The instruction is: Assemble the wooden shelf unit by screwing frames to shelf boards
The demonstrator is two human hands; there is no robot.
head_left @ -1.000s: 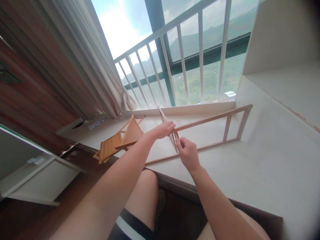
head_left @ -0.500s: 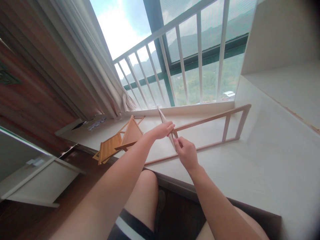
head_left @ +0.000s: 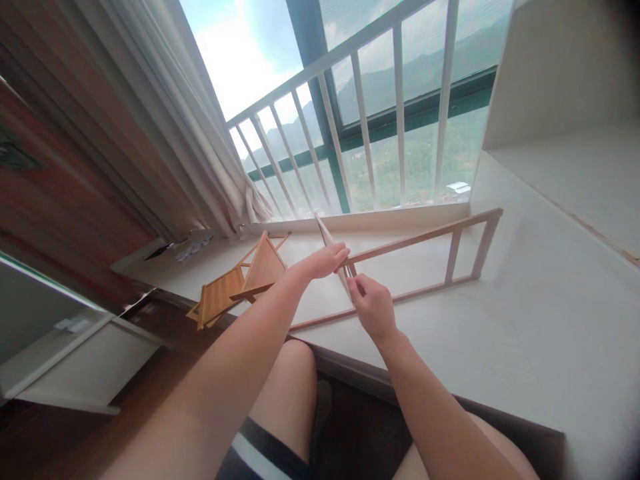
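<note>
A long wooden frame [head_left: 415, 241] lies over the pale window ledge, with a crossbar near its right end. A thin panel [head_left: 325, 230] stands across it, seen almost edge-on. My left hand [head_left: 327, 259] is closed around the frame's upper rail where the panel meets it. Just below and to the right, my right hand [head_left: 373, 303] is pinched by that joint, fingertips together. A slim, light-coloured sliver shows at the fingertips, too small to name. Left of my forearm are wooden slatted and flat panels [head_left: 220, 293], partly stacked and leaning.
Behind the ledge [head_left: 450, 327] runs a white railing [head_left: 360, 100] in front of the window. A curtain [head_left: 200, 147] hangs at the left, with small items lying near its foot. A white wall bounds the right side. A white cabinet [head_left: 95, 367] stands at lower left.
</note>
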